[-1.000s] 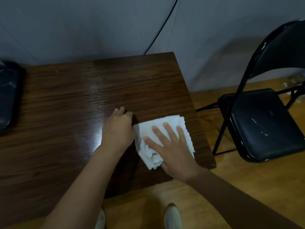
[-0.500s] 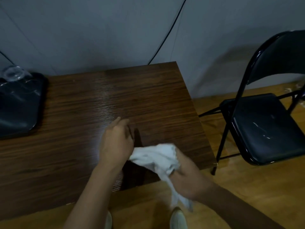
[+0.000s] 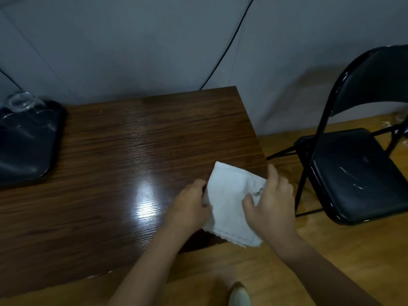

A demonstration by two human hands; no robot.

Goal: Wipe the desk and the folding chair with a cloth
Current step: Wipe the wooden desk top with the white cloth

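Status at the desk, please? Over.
Left grip and right grip hold cloth over desk corner. Chair right, untouched. Tray far left, not in way.

Grey wall [image 3: 132, 40] behind, crossed by faint slanting seams. Thin black cable [image 3: 229, 44] running diagonally down it, a second cable [image 3: 10, 79] at far left. Glossy honey-coloured wooden floor [image 3: 331, 250] below, strewn with pale scraps [image 3: 388, 124] by the wall at far right. Dim room light; soft dark shadow [image 3: 309, 89] cast on the wall at right.
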